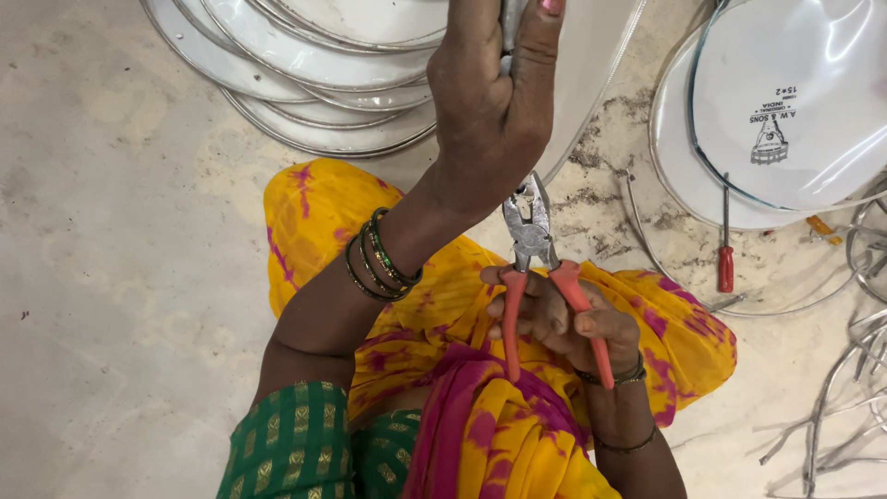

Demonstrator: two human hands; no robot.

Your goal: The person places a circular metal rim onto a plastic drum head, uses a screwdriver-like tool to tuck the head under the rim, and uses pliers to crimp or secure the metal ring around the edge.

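**Pliers up, rim held high**

While your left hand (494, 102) clamps shut around a metal rim (511, 28) at the top of the view, your right hand (564, 323) wraps the orange handles of the pliers (536, 268), jaws slightly parted and pointing up, just below that fist. Stacked white hoops (314, 83) lie beyond on the floor, and a red screwdriver (725, 249) lies to the right.

The left hand (494, 102) grips a metal piece at the top edge, against a white disc (591, 65). The right hand (564, 323) holds orange-handled pliers (536, 268), jaws up near the left wrist. A red screwdriver (725, 249) lies on the floor (120, 231), beside stacked hoops (305, 92)
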